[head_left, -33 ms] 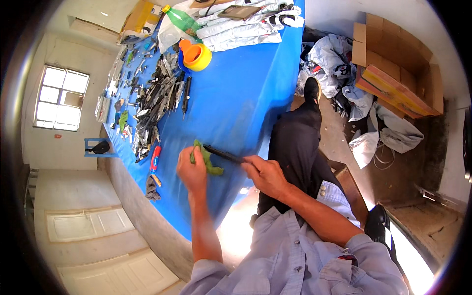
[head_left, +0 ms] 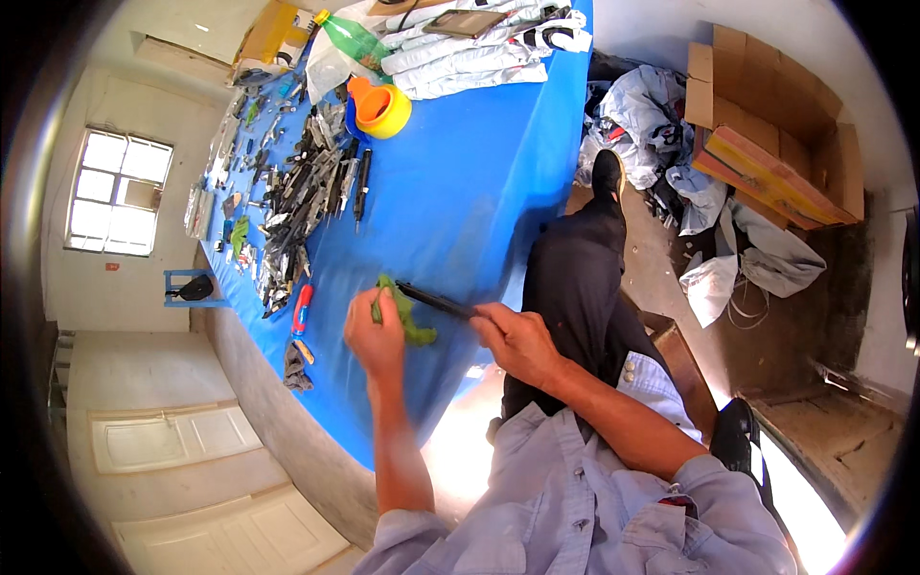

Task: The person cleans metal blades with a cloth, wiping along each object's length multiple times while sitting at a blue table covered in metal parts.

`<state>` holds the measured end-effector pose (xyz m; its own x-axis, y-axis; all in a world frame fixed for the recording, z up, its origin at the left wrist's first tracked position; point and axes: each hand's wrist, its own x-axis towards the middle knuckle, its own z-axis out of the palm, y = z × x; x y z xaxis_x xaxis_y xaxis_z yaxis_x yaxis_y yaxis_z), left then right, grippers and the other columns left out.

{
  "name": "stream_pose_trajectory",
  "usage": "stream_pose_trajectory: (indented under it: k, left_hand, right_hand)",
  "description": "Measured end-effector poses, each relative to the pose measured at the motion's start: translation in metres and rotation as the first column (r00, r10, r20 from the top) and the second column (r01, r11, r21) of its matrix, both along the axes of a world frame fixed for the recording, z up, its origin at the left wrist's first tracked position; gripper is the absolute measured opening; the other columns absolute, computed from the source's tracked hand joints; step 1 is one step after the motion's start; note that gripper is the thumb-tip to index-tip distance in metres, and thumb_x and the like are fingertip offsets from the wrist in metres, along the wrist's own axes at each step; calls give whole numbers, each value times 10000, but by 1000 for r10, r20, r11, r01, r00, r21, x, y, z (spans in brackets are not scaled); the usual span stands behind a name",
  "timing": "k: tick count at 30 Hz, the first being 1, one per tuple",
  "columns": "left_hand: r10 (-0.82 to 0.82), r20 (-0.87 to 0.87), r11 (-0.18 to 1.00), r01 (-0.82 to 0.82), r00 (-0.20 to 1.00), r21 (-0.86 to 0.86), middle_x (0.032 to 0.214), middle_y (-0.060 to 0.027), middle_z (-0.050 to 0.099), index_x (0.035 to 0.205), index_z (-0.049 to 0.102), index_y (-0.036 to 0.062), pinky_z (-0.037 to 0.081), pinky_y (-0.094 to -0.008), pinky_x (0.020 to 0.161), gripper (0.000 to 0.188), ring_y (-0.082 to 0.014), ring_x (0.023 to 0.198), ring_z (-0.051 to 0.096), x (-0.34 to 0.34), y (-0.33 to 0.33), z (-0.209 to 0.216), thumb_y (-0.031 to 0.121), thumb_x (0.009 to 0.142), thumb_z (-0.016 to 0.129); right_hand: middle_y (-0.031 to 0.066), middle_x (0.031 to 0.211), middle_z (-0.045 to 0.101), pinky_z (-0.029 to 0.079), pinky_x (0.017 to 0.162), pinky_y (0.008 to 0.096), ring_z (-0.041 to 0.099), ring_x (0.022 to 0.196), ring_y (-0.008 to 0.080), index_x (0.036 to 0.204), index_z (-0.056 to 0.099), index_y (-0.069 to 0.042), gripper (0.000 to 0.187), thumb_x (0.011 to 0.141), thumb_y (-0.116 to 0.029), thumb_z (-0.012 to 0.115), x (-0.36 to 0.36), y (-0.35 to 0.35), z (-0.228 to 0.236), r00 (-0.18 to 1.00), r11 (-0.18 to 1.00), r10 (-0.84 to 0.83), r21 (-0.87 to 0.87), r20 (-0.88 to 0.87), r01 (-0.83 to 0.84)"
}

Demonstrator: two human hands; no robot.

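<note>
Over the near part of the blue-covered table, my left hand [head_left: 375,331] is closed on a green cloth [head_left: 415,326], whose loose end hangs beside the fingers. My right hand [head_left: 518,342] grips one end of a slim black bar-shaped part [head_left: 436,300]. The part's other end reaches left to the cloth; whether the two touch, I cannot tell. Left of my left hand lie a red and blue tube [head_left: 303,309] and a dark grey rag [head_left: 297,367]. Farther off is a heap of black and grey slim parts [head_left: 305,182].
A yellow and orange round container [head_left: 385,113] stands beyond the heap, near a green plastic bottle [head_left: 351,43] and white plastic-wrapped bundles [head_left: 470,67]. On the floor to the right are an open cardboard box [head_left: 781,144] and crumpled plastic bags [head_left: 652,115]. My leg [head_left: 575,278] is beside the table edge.
</note>
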<state>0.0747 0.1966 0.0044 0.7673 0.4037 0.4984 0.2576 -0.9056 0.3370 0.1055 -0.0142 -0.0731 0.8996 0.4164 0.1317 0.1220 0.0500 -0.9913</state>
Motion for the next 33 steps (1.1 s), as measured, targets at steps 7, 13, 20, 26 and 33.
stream_pose_trajectory:
  k: [7,13,20,26,33]
  left_hand:
    - [-347,-50,936,349,937,36,894,-133,702,984,707,45,561,-439,683,61,-338,765,687,-11,-87,-1,71,931,723]
    - [-237,-65,971,238,969,3,909,-159,702,990,702,29,550,-458,710,74,-375,817,683,-1,-65,-6,78,938,719]
    - [-84,-40,995,86,996,43,938,-187,713,987,701,-2,533,-476,744,93,-402,838,681,10,3,-15,85,958,699]
    - [-10,8,993,11,1000,-117,903,-173,718,962,708,4,531,-445,750,99,-364,819,687,8,5,-12,102,972,700]
    - [-167,-25,981,163,986,-105,927,-190,727,984,724,-4,544,-421,751,99,-348,835,708,-3,-57,2,87,946,724]
  right_hand:
    - [172,794,718,563,632,418,726,689,349,1198,674,-28,201,1041,-146,631,-1,-1,-2,1000,999,20,31,3,-20]
    - [155,806,733,560,631,407,739,698,326,1206,666,-31,202,1051,-155,623,1,-5,2,998,998,52,30,-24,-51]
    - [140,769,716,559,632,392,731,671,293,1191,662,-13,212,1067,-178,611,2,-4,5,996,996,75,43,-45,-73]
    - [138,753,712,560,628,393,724,655,287,1108,673,-15,189,1073,-184,598,3,-6,12,990,996,85,7,-115,-85]
    - [117,694,690,547,603,404,705,614,298,984,666,-28,216,1079,-207,591,2,-6,6,991,997,79,-14,-112,-81]
